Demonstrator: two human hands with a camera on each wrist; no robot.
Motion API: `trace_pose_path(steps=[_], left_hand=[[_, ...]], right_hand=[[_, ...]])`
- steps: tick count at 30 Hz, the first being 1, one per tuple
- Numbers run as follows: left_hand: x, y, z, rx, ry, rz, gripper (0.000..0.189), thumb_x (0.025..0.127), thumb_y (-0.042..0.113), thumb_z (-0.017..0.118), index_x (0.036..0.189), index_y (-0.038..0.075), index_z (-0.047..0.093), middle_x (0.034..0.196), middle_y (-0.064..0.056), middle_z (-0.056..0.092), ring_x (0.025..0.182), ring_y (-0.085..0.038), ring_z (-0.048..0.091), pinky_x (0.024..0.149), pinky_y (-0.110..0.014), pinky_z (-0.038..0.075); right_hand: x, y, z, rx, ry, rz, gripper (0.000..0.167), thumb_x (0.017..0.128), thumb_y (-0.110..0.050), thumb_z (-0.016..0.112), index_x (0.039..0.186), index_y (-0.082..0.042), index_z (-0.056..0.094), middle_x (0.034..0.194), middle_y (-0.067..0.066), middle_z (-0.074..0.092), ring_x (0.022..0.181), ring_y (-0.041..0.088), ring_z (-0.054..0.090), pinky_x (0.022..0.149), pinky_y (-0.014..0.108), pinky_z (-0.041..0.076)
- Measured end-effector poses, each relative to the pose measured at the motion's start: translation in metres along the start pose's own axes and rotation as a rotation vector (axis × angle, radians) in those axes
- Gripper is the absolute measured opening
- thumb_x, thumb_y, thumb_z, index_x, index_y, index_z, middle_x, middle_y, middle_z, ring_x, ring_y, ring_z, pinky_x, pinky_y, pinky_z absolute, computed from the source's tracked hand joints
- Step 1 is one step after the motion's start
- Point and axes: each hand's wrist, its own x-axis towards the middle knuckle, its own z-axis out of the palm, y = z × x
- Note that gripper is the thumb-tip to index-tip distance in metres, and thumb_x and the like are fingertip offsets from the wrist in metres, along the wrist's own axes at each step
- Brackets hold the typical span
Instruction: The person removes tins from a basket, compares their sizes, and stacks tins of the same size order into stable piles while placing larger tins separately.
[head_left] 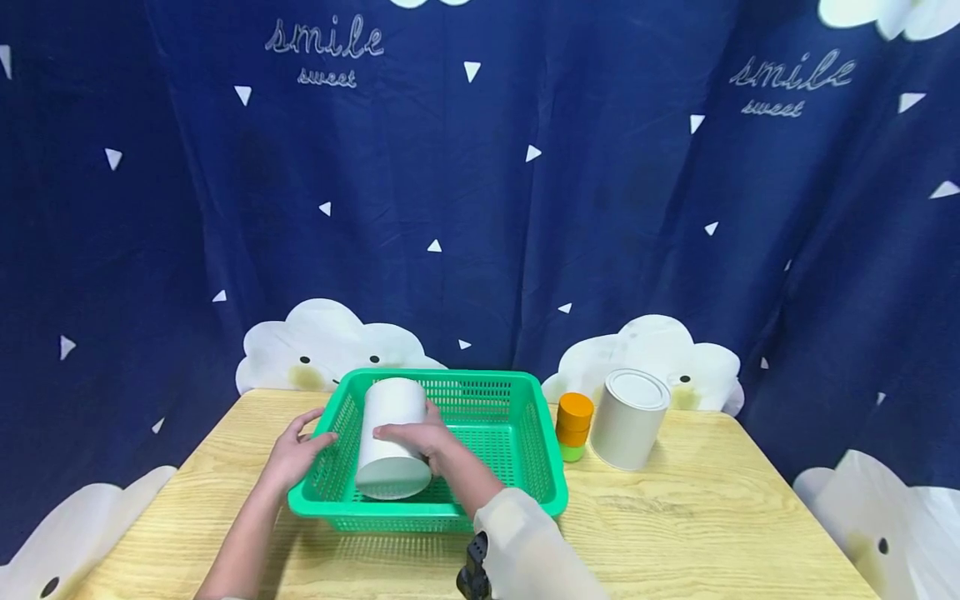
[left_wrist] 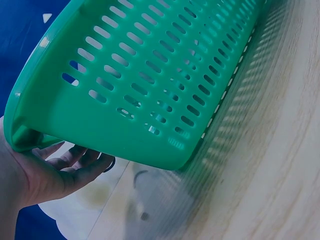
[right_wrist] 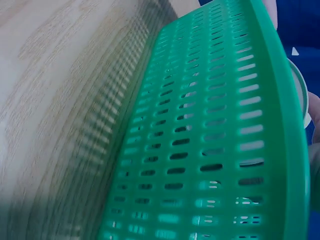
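Note:
A green plastic basket [head_left: 450, 508] with slotted walls stands on the wooden table. Inside its left half is a white cylindrical can [head_left: 390, 417], tipped over with one flat end toward me. My right hand [head_left: 423, 435] grips the can from its right side, thumb across the top. At the basket's left rim, my left hand [head_left: 296, 454] holds on with the thumb over the edge. The left wrist view shows that hand [left_wrist: 60, 172] with its fingers curled beneath the rim. In the right wrist view the basket wall [right_wrist: 200, 125] hides most of the right hand.
Right of the basket stands a small stack of orange pieces [head_left: 574, 417] on a green one [head_left: 572, 453]. Close beside it is another white can [head_left: 630, 421], upright with its lid up. A dark blue curtain [head_left: 480, 167] hangs behind the wooden table [head_left: 675, 533].

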Motion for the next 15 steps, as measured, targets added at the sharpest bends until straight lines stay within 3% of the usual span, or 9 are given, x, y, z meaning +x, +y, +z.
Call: trace_pose_path(steps=[15], left_hand=[[-0.002,0.003,-0.001,0.035,-0.004,-0.011,0.064,0.094,0.026,0.053,0.146,0.004,0.024,0.136,-0.037,0.039,0.114,-0.044,0.053,0.079,-0.039,0.051]], right_hand=[[-0.013,-0.009,-0.023,0.003,-0.061,-0.033,0.105,0.066,-0.027,0.082,0.148,-0.025,0.018,0.122,0.020,0.047,0.087,0.030,0.062,0.060,0.041,0.053]])
